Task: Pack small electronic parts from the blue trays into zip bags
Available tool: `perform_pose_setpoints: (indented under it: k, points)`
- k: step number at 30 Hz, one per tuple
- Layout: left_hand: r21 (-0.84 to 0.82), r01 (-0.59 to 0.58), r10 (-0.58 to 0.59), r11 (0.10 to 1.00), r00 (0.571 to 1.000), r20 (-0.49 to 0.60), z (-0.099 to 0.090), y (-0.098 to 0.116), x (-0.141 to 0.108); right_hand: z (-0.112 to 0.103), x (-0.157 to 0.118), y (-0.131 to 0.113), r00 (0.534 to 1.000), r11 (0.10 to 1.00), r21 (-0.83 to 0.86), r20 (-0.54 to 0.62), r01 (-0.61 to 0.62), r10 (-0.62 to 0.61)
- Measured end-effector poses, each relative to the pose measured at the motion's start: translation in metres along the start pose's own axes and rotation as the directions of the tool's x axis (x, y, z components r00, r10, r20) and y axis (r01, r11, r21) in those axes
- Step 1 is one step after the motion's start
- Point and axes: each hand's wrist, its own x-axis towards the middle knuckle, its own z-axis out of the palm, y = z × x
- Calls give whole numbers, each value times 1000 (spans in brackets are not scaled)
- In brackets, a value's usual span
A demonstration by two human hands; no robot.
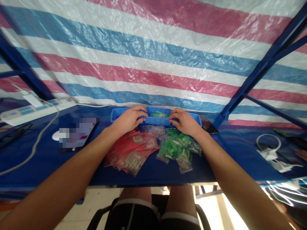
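Observation:
At the back of the blue table stand blue plastic bins side by side. My left hand has its fingers and thumb curled on the left end of the middle bin. At that bin's right end, my right hand grips in the same way. Small green-tinted bags lie inside the middle bin. The left bin and right bin are partly covered by my hands. Red-tinted plastic bags with small parts lie below my left hand, green-tinted bags below my right.
A phone and a white round object lie left, near a power strip and its cable. A dark flat device sits beyond the right bin. White cables lie far right. Striped plastic sheeting hangs behind.

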Motion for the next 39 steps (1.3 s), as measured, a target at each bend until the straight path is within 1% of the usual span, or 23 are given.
perform_pose_setpoints:
  k: [6, 10, 13, 15, 16, 18, 20, 22, 23, 25, 27, 29, 32, 35, 39]
  points:
    - [31, 22, -24, 999, 997, 80, -13, 13, -5, -9, -1, -8, 998, 1000, -15, 61, 5, -4]
    - [68, 61, -67, 996, 993, 98, -15, 22, -6, -13, -1, -11, 997, 1000, -21, 79, -17, 19]
    - [102, 62, -69, 993, 995, 66, -14, 28, -7, -15, -1, -22, 999, 993, -121, 33, -6, 10]
    - [140, 52, -53, 989, 999, 8, -13, 34, -7, -15, -1, -39, 998, 979, -197, -35, 51, -59]
    - [159, 45, -41, 986, 999, -32, -13, 37, -7, -14, -1, -50, 991, 976, -187, -58, 108, -121]
    - [176, 30, -13, 984, 995, -101, -12, 42, -6, -9, 0, -77, 965, 965, -83, -66, 249, -255]
    - [172, 17, 7, 985, 991, -136, -12, 45, -5, 0, 0, -104, 907, 904, 67, -45, 421, -419]
    - [173, 10, 14, 985, 990, -137, -11, 45, -4, 11, -1, -124, 852, 843, 145, 3, 518, -524]
    - [179, 12, 12, 984, 991, -130, -10, 44, -4, 16, -1, -130, 840, 832, 147, 22, 534, -543]
    - [197, 24, 1, 980, 992, -124, -9, 41, -5, 25, -2, -135, 832, 833, 132, 73, 538, -549]
    - [217, 42, -11, 975, 990, -140, -9, 39, -5, 31, -3, -133, 827, 834, 133, 115, 536, -550]
    - [226, 55, -17, 973, 986, -165, -10, 39, -5, 34, -5, -130, 812, 824, 146, 142, 548, -565]
    - [228, 47, -9, 973, 986, -166, -10, 44, -5, 36, -8, -131, 776, 790, 121, 146, 601, -613]
    - [218, 32, 2, 975, 988, -155, -8, 48, -5, 38, -12, -139, 735, 745, 54, 134, 665, -665]
    - [179, 35, -8, 983, 989, -149, -4, 52, -5, 40, -14, -148, 710, 712, -17, 92, 702, -698]
